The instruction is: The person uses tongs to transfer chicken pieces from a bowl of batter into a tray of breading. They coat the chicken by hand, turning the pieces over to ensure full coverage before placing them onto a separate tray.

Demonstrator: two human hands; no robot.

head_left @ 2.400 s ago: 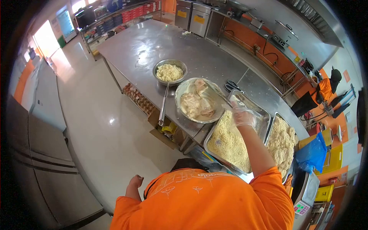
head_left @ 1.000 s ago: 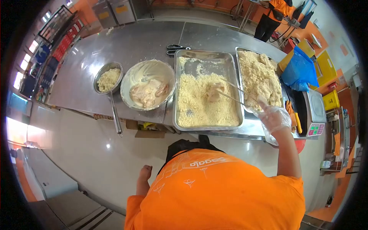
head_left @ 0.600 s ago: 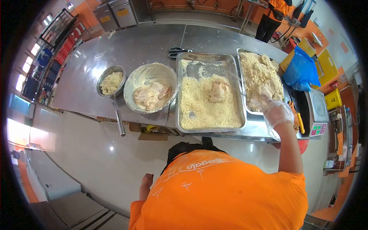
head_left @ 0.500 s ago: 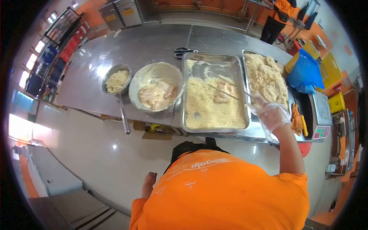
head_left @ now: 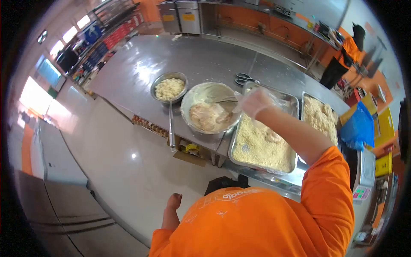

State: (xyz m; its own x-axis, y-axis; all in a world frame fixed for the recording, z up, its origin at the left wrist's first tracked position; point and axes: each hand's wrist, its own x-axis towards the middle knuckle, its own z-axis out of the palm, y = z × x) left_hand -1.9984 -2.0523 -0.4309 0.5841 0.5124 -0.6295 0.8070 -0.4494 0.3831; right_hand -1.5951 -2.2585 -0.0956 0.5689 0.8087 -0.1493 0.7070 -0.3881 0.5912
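Observation:
My right hand (head_left: 257, 103), in a clear plastic glove, is closed around metal tongs (head_left: 227, 99). The tongs reach left into a large mixing bowl (head_left: 191, 91) smeared with pale batter. Raw meat pieces (head_left: 205, 116) coated in batter lie in that bowl. Below my right forearm is a metal tray (head_left: 234, 156) spread with yellowish crumbs (head_left: 261, 147), and one coated piece (head_left: 272, 137) rests on them. My left hand (head_left: 173, 200) is bare and hangs by my side, away from the table, with its fingers curled in and nothing seen in it.
Left of the bowl stands a long-handled strainer (head_left: 171, 124) holding crumbs. Black-handled scissors (head_left: 245, 79) lie behind the bowl. To the right are a second crumb-filled tray (head_left: 319, 115), a blue bag (head_left: 358, 128) and a scale (head_left: 364, 171). Another person (head_left: 342, 60) stands at the far right.
My right hand with the tongs has moved left, from the crumb tray to the batter bowl. The piece stays on the crumbs. My view has swung left.

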